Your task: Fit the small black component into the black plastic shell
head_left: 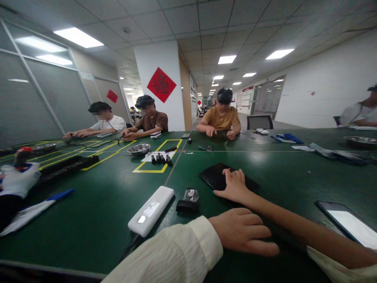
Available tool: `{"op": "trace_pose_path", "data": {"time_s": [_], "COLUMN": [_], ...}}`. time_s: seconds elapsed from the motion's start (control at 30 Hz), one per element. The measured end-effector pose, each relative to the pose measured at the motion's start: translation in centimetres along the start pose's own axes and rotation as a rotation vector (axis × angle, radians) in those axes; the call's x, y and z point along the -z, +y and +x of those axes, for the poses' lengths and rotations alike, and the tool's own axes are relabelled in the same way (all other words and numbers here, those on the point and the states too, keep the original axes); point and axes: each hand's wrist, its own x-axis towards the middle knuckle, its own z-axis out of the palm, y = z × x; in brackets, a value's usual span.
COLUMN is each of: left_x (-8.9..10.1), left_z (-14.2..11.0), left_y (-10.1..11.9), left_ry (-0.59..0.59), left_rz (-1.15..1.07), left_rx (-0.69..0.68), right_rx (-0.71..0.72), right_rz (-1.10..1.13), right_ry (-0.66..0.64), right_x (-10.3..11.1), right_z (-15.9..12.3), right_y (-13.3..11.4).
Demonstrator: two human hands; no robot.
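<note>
Reaching in from the right, my right hand [235, 185] is over a flat black panel [213, 177] lying on the green table, its thumb spread and its fingers slightly bent. It seems to touch the panel, without a grip that I can see. My left hand [246, 231], in a cream sleeve, hovers closer to me with its fingers stretched out and nothing in them. Left of it is a small black box [186, 206] with a clear plastic bag [192, 194] on it. A white oblong device [151, 210] with a dark cable lies farther left.
A phone [349, 220] with a bright screen lies at the right. Ahead are several black cylindrical parts [161, 158] and a metal bowl [139, 149]. At far left, a co-worker's gloved hand [19, 179] is beside a black tray [70, 167]. Other people sit across the table.
</note>
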Motion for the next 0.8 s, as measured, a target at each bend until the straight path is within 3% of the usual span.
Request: {"op": "trace_pose_path", "data": {"time_s": [0.2,0.37,0.53,0.8], "left_x": [-0.5,-0.2,0.5,0.8], "left_z": [-0.1,0.0,0.4,1.0], "left_y": [0.0,0.0,0.0,0.1], "left_ry": [0.048,0.168,0.174,0.103], "left_rz": [0.010,0.026,0.021,0.023], "left_rx": [-0.005,0.038,0.060,0.123], "right_rx": [0.064,0.079,0.021,-0.207], "right_rz": [0.004,0.028,0.090,-0.030], "right_ry": [-0.036,-0.114,-0.099,0.026], "right_x": [0.6,2.5,2.7,0.2], "right_z": [0.0,-0.1,0.1,1.5], "right_y": [-3.0,-2.9,0.4,8.7]}}
